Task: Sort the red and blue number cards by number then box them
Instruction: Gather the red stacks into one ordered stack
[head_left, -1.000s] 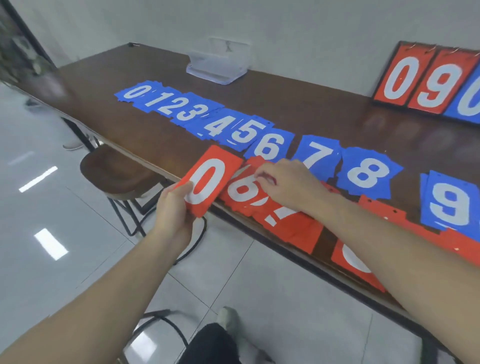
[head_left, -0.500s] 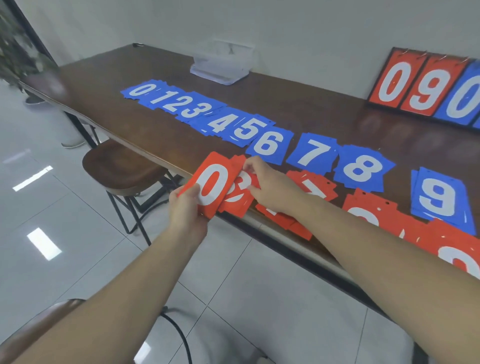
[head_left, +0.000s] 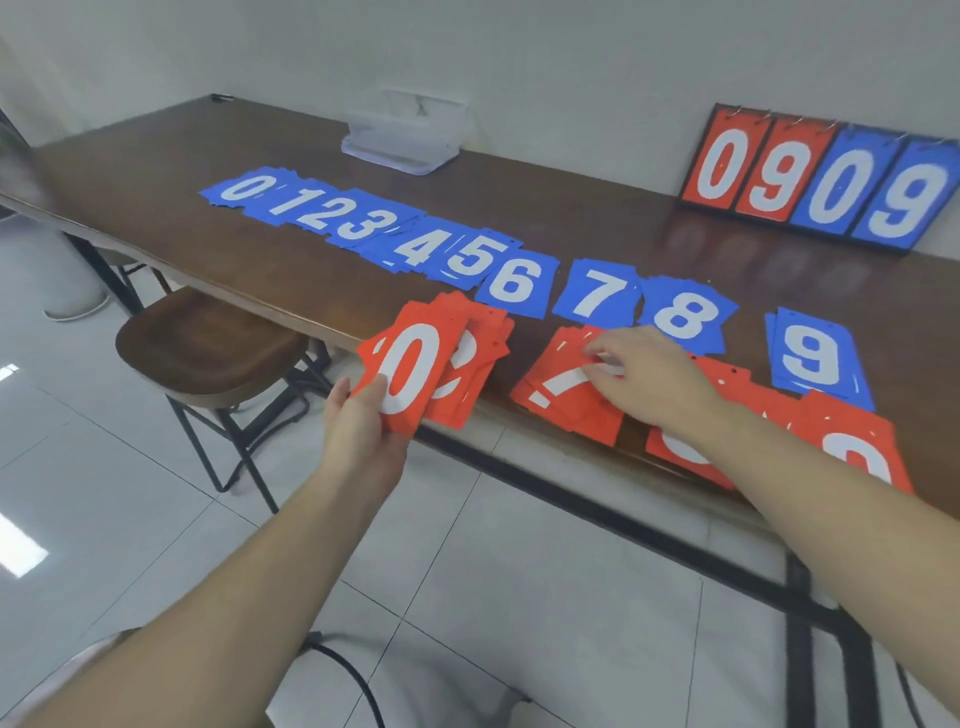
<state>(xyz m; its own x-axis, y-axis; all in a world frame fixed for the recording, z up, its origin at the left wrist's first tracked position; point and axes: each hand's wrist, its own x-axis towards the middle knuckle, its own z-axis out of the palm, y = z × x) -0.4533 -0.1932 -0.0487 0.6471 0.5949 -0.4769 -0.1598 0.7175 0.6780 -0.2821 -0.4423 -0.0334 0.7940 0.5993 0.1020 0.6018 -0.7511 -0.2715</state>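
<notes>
fingers of the left hand (head_left: 358, 431) curl round the near corner of a fanned stack of red cards (head_left: 441, 364), thumb lying across the white 0 on the top card, the stack held out over the table's front edge. the right hand (head_left: 644, 374) reaches onto the red 7 pile (head_left: 566, 395), its fingertips (head_left: 597, 358) bent down on the top card; whether they pinch it or only press it i cannot tell. more red cards (head_left: 852, 447) lie spread along the near edge to the right, partly under the right forearm, one showing part of a white digit. behind them a row of blue cards (head_left: 467, 249) runs in order from 0 at the far left to 9 (head_left: 810, 353) at the right, the low numbers overlapping one another, the 7, 8 and 9 lying a little apart. all of this sits on a dark wooden table (head_left: 571, 208). at its back edge, against the wall, stands a clear plastic box (head_left: 402, 137), and farther right a flip scoreboard (head_left: 821, 182) leans showing 0 9 in red and 0 9 in blue. a brown stool (head_left: 208, 353) stands on the pale tiled floor beside the table.
</notes>
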